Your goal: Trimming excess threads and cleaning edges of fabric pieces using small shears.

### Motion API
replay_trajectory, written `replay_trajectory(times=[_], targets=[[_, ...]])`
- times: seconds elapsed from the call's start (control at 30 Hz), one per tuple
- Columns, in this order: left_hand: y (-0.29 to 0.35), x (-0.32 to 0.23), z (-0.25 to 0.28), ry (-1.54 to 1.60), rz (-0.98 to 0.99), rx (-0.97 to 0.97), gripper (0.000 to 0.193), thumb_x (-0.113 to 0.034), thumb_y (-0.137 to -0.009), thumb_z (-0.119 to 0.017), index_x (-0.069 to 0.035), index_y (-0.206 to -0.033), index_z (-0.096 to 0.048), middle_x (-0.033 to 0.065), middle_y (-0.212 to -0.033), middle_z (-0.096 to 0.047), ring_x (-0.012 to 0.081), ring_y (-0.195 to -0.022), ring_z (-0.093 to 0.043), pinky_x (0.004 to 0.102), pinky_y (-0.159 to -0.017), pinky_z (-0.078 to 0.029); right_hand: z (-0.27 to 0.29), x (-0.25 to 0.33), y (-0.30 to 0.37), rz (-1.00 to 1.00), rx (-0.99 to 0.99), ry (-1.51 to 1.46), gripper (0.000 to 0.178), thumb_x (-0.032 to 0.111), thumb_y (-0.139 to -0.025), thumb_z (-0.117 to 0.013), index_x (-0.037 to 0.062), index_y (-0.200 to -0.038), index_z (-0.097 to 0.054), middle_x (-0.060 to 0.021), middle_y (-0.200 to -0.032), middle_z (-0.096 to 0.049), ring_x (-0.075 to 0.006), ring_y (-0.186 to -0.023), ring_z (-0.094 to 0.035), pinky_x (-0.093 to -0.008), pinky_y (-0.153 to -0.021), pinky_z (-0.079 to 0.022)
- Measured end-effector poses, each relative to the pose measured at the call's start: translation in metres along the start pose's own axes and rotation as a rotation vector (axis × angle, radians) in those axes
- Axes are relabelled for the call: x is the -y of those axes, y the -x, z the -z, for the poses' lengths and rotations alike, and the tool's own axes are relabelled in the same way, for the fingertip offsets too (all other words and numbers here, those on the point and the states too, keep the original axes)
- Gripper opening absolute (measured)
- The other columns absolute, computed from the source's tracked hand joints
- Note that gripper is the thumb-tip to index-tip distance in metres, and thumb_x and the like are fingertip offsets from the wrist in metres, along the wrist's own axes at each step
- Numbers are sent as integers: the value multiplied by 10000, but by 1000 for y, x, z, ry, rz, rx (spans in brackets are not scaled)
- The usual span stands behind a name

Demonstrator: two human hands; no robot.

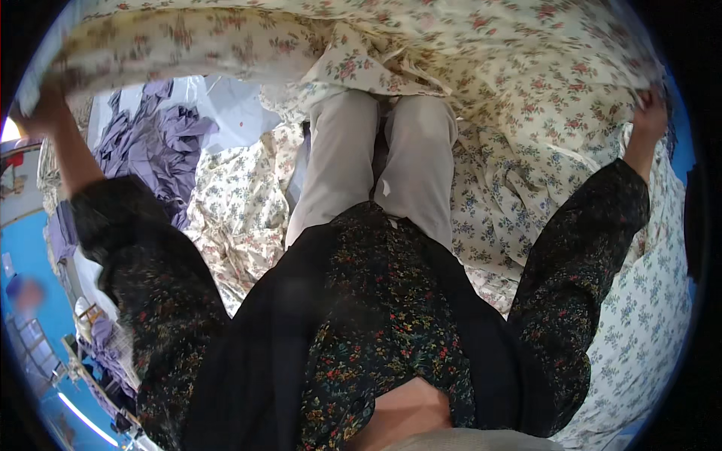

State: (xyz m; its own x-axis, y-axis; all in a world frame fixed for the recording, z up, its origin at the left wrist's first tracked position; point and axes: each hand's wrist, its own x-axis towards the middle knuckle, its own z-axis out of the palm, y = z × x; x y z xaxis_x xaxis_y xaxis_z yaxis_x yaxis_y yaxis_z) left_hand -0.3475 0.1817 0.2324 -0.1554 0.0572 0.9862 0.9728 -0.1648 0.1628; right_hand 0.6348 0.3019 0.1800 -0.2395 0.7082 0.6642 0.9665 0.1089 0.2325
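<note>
A large cream cloth with red and blue flower sprigs [526, 45] stretches across the far side between my hands, its near edge lifted and bunched at the middle over my knees. My left hand [47, 109], at the far left, is blurred but appears closed on the left end of this edge. At the far right my right hand [650, 113] is closed, with the cloth's edge gathered in its fingers. Both arms reach wide apart in dark floral sleeves. Light grey trousers [338, 158] cover my legs, which lie between folds of cloth.
Crumpled purple cloth [158, 146] lies to the left, beside a pale sheet [237, 113]. More flower-printed cloth [492, 188] heaps around my legs and down the right side [632, 353]. Beyond the left edge are a blue floor [26, 263], cluttered racks and a blurred person [28, 295].
</note>
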Motion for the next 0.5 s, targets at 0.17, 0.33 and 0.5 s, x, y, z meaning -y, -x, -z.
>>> replay_trajectory(times=[0.17,0.33,0.5], targets=[[170,-4,228,-453,-148,825,356,-104,-797,-727,-11,-1126,-625,166,-1144,-656,320,-1025,-644,372,-855,-527,-70,21,132,-556,165,-812,328,111,-842,-634,8,-1153,-656,-103,-933,-698,-193,-770,-641,-339,-635,-479],[312,-85,272,-234,215,1734,448,-45,-705,-645,-162,-1137,-654,102,-1197,-608,309,-1091,-572,456,-885,-436,-87,170,201,-789,515,-955,358,164,-815,-667,7,-1136,-661,-92,-1005,-713,-166,-889,-660,-268,-774,-486],[301,-217,152,221,428,1173,301,-23,-850,-638,-71,-1148,-649,130,-1117,-644,293,-1076,-604,381,-942,-464,35,326,161,-667,608,-1125,235,112,-919,-567,22,-1111,-669,-51,-913,-713,-106,-847,-628,-268,-787,-489]])
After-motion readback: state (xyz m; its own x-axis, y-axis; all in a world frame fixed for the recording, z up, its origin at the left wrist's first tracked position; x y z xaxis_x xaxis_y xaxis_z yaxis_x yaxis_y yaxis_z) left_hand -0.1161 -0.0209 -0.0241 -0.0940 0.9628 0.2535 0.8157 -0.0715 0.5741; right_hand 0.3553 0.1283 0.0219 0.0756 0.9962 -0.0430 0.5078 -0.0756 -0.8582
